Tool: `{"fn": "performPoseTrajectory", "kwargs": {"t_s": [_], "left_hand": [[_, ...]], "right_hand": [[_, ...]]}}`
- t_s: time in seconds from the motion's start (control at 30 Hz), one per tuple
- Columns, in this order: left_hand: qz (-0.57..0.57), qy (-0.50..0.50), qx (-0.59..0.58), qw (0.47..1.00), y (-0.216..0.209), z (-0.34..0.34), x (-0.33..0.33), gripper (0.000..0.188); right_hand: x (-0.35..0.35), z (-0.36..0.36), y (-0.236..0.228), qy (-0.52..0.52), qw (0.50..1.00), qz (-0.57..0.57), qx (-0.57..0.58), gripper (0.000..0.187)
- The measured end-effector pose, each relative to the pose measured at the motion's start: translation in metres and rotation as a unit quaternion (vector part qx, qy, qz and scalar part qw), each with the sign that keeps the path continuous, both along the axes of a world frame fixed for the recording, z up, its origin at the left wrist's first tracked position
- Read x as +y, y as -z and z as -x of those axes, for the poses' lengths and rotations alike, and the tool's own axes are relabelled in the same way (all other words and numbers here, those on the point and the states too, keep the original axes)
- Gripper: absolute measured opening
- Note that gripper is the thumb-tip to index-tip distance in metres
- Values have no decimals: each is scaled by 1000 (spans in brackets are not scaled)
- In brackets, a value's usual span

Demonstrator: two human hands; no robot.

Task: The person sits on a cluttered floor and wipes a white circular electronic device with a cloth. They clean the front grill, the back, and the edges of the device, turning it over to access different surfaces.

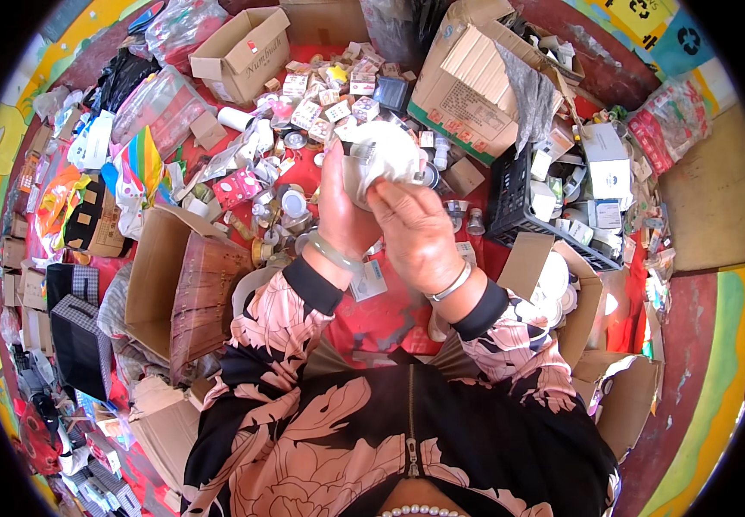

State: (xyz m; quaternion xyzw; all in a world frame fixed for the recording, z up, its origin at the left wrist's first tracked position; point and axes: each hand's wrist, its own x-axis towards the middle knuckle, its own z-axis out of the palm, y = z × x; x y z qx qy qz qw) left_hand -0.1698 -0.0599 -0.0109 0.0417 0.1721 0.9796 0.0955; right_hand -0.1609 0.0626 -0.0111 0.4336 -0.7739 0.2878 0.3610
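Note:
A white rounded object [387, 153] is held up in front of me over the pile; it looks like a tub or jar, but its exact kind is unclear. Wrapped round its left side is my left hand [342, 202], thumb pointing up, with a pale bangle at the wrist. My right hand [420, 233] has its fingertips pinched against the lower edge of the same object, and a silver bracelet circles that wrist. My fingers cover the object's lower part. Small printed boxes [305, 115] lie just beyond my hands, and a white-topped jar [294, 203] lies left of my left wrist.
Left of me an open cardboard box [192, 284] leans. At the right stand a black crate [510, 194] full of small packages and a box of white round items [553, 289]. Bigger cartons [467, 86] and plastic bags [161, 108] ring the red, littered floor.

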Motion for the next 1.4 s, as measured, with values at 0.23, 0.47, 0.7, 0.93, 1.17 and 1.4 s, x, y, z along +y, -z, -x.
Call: {"fn": "performPoseTrajectory", "kwargs": {"t_s": [0.23,0.47,0.7,0.93,1.17,1.4], "left_hand": [[-2,-29,-67,997,-8,-1,4,58],[-31,29,24,999,-10,2,-9,74],[-93,36,33,994,-5,6,-11,84],[-80,3,40,996,9,7,-5,69],[-40,-38,-41,998,19,14,-5,50],[-30,-60,-71,995,25,15,-5,47]], "right_hand": [[7,15,-17,26,999,41,-23,29],[33,25,-35,-13,900,340,-272,18],[78,64,-18,-45,753,525,-393,19],[32,40,-28,-9,893,309,-328,19],[34,43,-23,-5,983,52,-176,14],[60,55,-26,-26,876,141,-461,12]]}}
